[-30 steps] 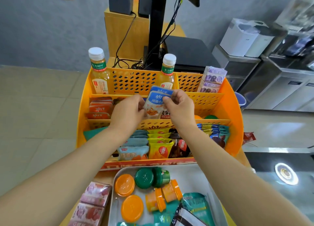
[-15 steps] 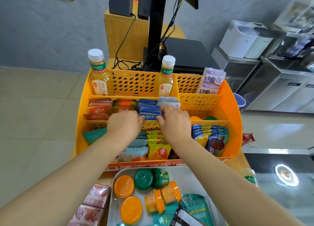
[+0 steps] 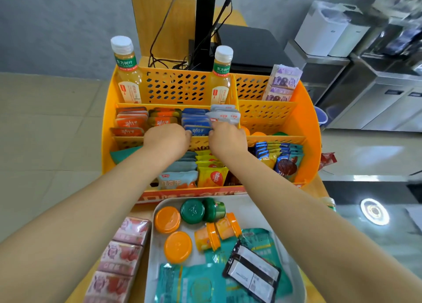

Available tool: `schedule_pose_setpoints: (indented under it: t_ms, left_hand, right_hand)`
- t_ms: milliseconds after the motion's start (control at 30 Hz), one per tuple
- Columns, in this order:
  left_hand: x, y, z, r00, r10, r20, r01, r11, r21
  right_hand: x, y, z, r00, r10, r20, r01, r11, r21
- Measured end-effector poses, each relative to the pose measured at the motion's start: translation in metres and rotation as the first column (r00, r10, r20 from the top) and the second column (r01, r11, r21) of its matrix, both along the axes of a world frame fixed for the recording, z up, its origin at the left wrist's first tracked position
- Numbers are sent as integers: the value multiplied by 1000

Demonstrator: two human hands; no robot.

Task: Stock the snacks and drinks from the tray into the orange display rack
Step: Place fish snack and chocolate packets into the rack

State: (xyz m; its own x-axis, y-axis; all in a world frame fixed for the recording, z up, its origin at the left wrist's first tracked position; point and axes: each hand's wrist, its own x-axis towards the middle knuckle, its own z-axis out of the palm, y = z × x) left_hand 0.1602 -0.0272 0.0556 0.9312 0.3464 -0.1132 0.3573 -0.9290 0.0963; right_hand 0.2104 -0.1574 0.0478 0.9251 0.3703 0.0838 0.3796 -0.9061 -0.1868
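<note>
**Rack mostly stocked, tray not yet empty**

Both hands reach into the orange display rack (image 3: 306, 111)'s middle tier; left hand (image 3: 166, 138) and right hand (image 3: 226, 138) curl over the blue snack packets (image 3: 196, 122), exact grip unclear; below the rack, the tray (image 3: 255, 209) holds jelly cups (image 3: 206, 238) and teal pouches (image 3: 182, 282), unstocked.
</note>
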Motion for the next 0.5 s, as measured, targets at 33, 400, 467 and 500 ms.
schedule_pose_setpoints:
  t_ms: [33,400,467,500]
  left_hand:
    - [-4,1,1,1000,-12,25,12,1000,23]
    - [-124,-5,-46,785,-412,463,484,874,-43]
    - [-141,-14,-64,785,-479,392,550,831,-85]
    - [-148,-19,-72,772,-522,363,589,802,-98]
  right_hand:
    - [-3,-3,1,1000,3,23,-5,999,51]
    - [-92,-107,-39,950,272,-156,-209,920,331]
    - [-108,-125,-52,921,272,-280,-227,956,184]
    - [-115,-134,-58,908,259,-329,-233,965,118]
